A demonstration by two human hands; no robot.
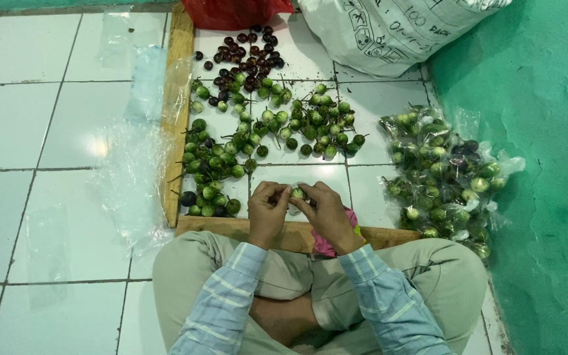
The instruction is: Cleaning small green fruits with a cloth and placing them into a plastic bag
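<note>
The left hand (267, 209) and right hand (323, 209) meet over the near part of the white tiled floor (27, 131), their fingertips pinched together around one small round green fruit (298, 193). Just beyond them lies a spread of loose small green round fruits (277, 125), with dark purple ones (248, 56) farther off. Wooden planks (175, 112) border the pile on the left and near sides. To the right sit clear plastic bags filled with green fruits (442, 177), against the green wall (547, 164).
</note>
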